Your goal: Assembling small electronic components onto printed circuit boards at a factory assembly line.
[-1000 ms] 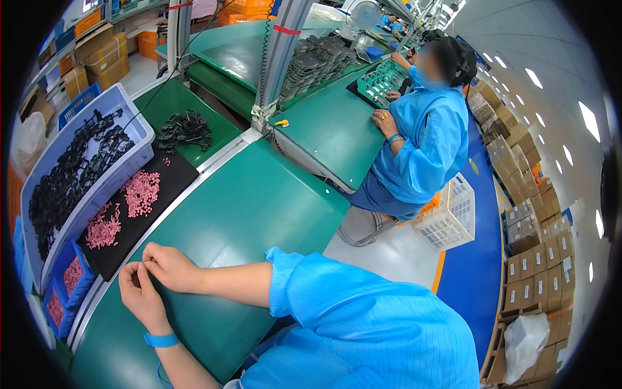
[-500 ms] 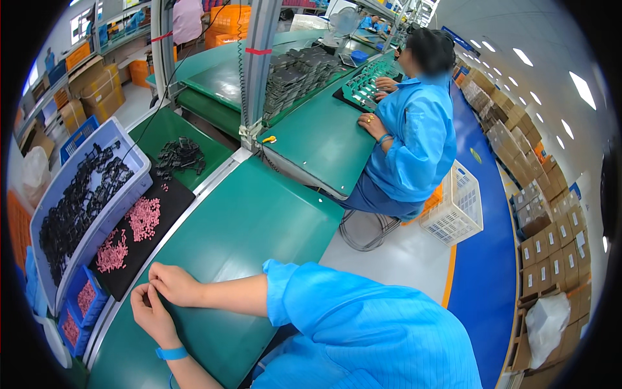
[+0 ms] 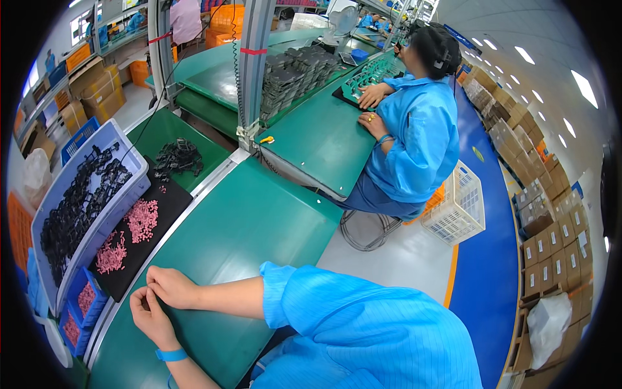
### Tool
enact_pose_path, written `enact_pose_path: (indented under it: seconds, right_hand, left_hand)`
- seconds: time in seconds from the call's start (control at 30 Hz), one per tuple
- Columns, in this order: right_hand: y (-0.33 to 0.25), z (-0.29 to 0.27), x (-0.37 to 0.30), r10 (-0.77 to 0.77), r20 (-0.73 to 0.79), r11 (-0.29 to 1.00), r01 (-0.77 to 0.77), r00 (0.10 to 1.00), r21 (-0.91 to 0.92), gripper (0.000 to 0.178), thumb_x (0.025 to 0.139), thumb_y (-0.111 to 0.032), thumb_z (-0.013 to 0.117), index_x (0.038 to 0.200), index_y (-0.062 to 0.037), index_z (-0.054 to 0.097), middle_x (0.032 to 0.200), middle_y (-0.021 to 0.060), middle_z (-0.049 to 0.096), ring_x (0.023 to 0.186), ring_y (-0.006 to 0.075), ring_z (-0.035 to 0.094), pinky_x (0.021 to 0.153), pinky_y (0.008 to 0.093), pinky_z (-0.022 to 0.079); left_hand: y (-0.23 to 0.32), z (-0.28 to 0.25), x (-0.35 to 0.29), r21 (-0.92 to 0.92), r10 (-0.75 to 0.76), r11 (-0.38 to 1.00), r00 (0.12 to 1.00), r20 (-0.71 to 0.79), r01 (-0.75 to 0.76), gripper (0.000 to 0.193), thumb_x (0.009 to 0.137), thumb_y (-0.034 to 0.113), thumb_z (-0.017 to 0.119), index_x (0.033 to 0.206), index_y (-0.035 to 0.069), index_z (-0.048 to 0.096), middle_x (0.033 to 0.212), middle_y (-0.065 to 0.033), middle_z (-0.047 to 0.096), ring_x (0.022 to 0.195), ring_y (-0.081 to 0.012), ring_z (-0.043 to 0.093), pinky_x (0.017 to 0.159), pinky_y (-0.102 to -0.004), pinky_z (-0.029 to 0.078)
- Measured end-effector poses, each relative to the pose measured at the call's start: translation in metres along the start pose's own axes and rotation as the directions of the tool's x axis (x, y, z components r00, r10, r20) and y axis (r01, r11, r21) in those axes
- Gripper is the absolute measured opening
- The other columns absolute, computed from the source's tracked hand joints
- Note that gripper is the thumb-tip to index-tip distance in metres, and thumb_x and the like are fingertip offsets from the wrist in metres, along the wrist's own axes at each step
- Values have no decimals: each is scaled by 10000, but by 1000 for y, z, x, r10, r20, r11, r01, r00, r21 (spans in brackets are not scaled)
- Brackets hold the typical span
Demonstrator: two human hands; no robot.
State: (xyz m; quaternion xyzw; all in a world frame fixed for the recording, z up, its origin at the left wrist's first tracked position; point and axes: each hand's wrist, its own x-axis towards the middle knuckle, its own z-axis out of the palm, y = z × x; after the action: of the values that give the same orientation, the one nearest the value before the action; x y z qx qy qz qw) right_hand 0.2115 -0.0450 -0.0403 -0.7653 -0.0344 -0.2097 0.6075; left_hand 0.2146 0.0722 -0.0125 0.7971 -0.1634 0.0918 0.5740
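Note:
Over the near left side of the green work surface (image 3: 240,227), my two hands meet with their fingertips together. My left hand (image 3: 153,316), below a blue wristband, is closed in a pinch. My right hand (image 3: 172,287) is closed too, its fingers curled against the left fingertips. Whatever they hold is too small or hidden to make out. Just beyond them, a black mat (image 3: 129,275) carries two heaps of small pink parts (image 3: 141,219). Beside the mat, a large grey-blue bin (image 3: 133,170) holds many black plastic parts (image 3: 84,207).
Small blue trays (image 3: 96,299) with pink parts stand left of my hands. A pile of black parts (image 3: 178,157) lies past the mat. A metal post (image 3: 251,84) rises ahead. Another person in blue (image 3: 414,136) works at the adjoining bench, near a white crate (image 3: 463,207).
My hands stay joined in nearly the same place. The co-worker's head has turned, and one of that person's hands has risen toward the head.

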Motion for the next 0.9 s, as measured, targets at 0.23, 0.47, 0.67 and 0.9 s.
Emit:
enact_pose_path:
  seconds: [0.23, 0.47, 0.67, 0.9]
  right_hand:
    - [0, -1, -1, -4, 9, 1000, 4, 1000, -11, 81, 865, -68, 535, 890, -10, 483, 785, 178, 595, 733, 372, 589, 617, 435, 456]
    - [-2, -1, 0, -11, 16, 1000, 11, 1000, -11, 82, 864, -62, 537, 894, -7, 484, 788, 182, 602, 732, 374, 596, 614, 432, 463]
    - [-4, -1, -1, 10, 22, 1000, -10, 1000, -2, 76, 865, -56, 530, 895, -5, 484, 784, 185, 598, 730, 373, 595, 619, 424, 463]
    - [-12, -5, -1, 77, 47, 996, -79, 996, 32, 70, 859, -58, 528, 882, -7, 485, 796, 202, 596, 744, 400, 585, 625, 453, 455]
  left_hand:
    - [-3, 2, -1, -69, -53, 996, 999, 9, 54, 118, 949, 93, 549, 934, -24, 556, 897, -56, 581, 823, -117, 543, 755, -246, 455]
    - [-3, 1, -3, -91, -57, 994, 998, -8, 56, 126, 951, 104, 553, 946, -22, 563, 913, -55, 587, 827, -111, 550, 747, -245, 461]
    - [7, 3, -5, -118, -62, 991, 998, -28, 58, 123, 955, 102, 545, 949, -18, 570, 899, -42, 594, 830, -96, 547, 759, -234, 456]
    - [3, 3, -6, -126, -83, 989, 996, -41, 77, 110, 945, 101, 560, 939, -8, 576, 919, -42, 587, 826, -104, 552, 739, -238, 459]
